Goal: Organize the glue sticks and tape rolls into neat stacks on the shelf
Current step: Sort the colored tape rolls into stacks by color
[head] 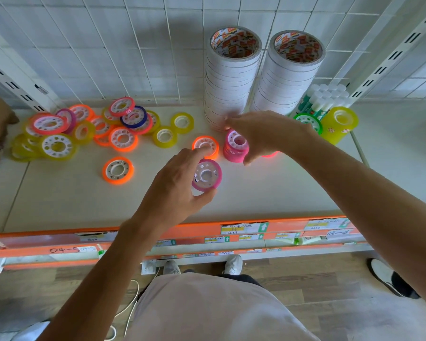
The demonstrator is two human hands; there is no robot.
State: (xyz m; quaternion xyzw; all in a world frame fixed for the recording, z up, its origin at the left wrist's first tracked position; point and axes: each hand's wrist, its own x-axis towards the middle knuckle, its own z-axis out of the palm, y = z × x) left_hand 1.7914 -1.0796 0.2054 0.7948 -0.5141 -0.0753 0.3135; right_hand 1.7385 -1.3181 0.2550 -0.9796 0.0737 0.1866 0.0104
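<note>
Holding a pink roll (206,175) flat between thumb and fingers, hole up, the left hand (180,185) sits just short and left of the pink stack (235,146). The right hand (263,134) curls round that stack's far side and is nearer to it. By my reading, the roll goes up and right onto the stack. A shelf-edge label (64,249) reads "04-5"; the white rolls' (229,77) core print is illegible.

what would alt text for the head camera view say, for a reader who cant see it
A person's left hand grips a pink tape roll above a white shelf, while the right hand holds a short pink stack. Loose colored rolls lie at left; two tall white tape stacks stand behind.
</note>
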